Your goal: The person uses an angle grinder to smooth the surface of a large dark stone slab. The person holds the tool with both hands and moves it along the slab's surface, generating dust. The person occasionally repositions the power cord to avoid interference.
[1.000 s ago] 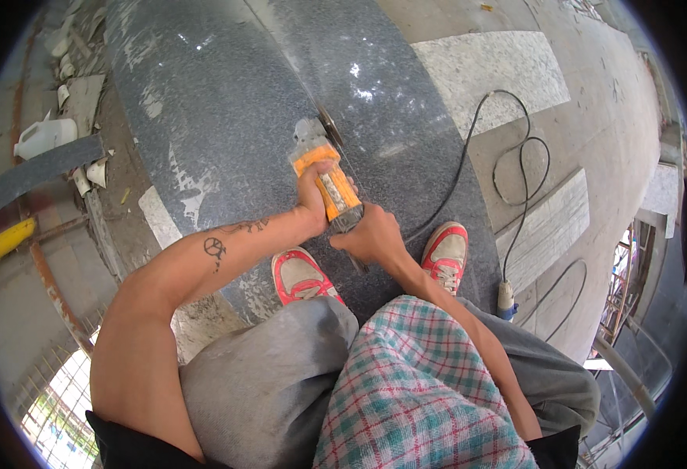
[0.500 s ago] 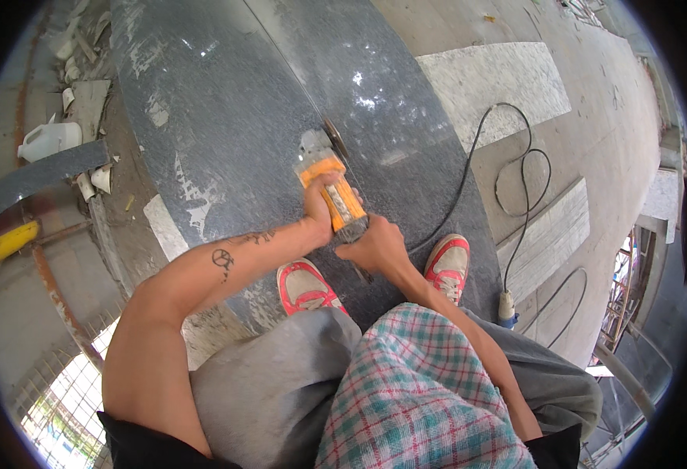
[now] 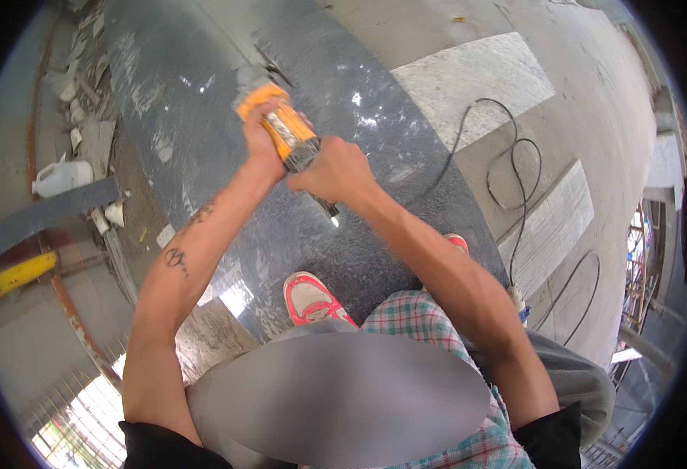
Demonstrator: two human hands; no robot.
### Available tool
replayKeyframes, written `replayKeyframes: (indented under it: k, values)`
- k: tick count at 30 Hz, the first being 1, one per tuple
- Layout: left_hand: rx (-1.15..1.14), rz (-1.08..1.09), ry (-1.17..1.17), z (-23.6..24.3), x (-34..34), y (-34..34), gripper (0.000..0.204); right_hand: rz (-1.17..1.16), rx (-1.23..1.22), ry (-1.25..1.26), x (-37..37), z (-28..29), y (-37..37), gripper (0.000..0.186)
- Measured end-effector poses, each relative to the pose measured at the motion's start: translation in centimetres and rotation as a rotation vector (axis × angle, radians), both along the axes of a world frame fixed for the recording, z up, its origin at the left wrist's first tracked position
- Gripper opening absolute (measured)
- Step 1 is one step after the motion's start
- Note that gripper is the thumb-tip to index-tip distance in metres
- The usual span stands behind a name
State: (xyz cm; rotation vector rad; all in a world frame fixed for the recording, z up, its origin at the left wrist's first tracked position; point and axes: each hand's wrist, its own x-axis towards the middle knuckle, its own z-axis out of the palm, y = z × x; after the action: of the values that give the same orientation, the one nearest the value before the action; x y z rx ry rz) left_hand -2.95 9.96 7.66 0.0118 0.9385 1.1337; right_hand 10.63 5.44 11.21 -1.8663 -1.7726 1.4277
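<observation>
"So, where was the angle grinder [image 3: 290, 131]?"

"Toward eleven o'clock from the middle of the view, above the dark stone slab [image 3: 367, 176], its head pointing up toward eleven."

"And the hands?"

"Both grasped it. The left hand [image 3: 261, 144] was wrapped round the orange body, and the right hand [image 3: 339, 170], near twelve o'clock, was closed round the dark rear end."

"What about the disc [image 3: 275, 66]?"

"It stood edge-on at the head's one o'clock side. The picture blurred there, so I couldn't tell whether it touched the slab."

"Anything lying around?"

"A pale stone piece [image 3: 480, 90] lay between one and two o'clock, a black cable [image 3: 541, 160] curled at two, and a grey streaked piece [image 3: 554, 227] lay at three. A white jug [image 3: 64, 179] stood just past nine."

"And the feet?"

"The left shoe [image 3: 312, 298], red and pale, was on the slab near seven; the right shoe [image 3: 457, 243] was mostly hidden behind the forearm, near three."
</observation>
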Motion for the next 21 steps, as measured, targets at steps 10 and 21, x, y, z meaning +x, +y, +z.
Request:
replayKeyframes:
  k: [10,21]
  values:
    - [0.58,0.039,0.207,14.4,5.8,14.8,0.04,0.159,0.181,0.184,11.3,14.7,10.1,0.053]
    - [0.781,-0.353,0.034,13.1,24.4,21.4,0.039,-0.217,0.651,-0.967,42.2,19.1,-13.4,0.013]
